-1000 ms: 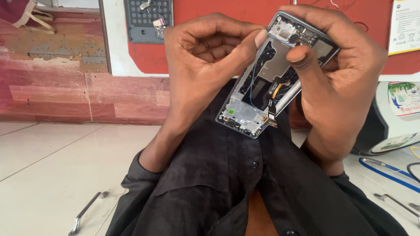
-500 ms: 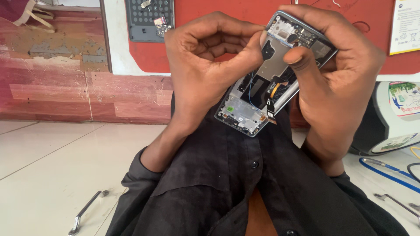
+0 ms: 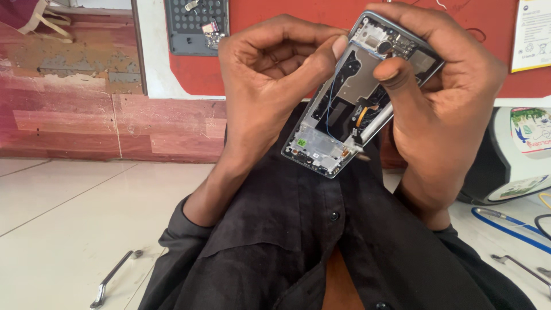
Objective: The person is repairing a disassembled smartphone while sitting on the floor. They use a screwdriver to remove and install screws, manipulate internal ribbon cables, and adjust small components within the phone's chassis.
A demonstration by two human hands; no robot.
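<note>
An opened phone (image 3: 344, 117) with its back cover off is held up in front of me, showing a metal frame, a blue wire and small boards. My right hand (image 3: 447, 109) grips its upper end, the thumb pressed across the middle of the frame. My left hand (image 3: 270, 80) is curled beside the phone's left edge, thumb tip pressing on the inside near the top. Whether something small is pinched in the left fingers is hidden.
My dark shirt (image 3: 310, 241) fills the lower middle. A metal handle (image 3: 112, 278) lies on the white tiled floor at lower left. At right are a blue tool (image 3: 508, 227), a metal piece (image 3: 522, 267) and a dark rounded appliance (image 3: 516, 166). Red wall behind.
The left thumb has shifted slightly along the phone's inner left side. Both hands and the phone stay in nearly the same place.
</note>
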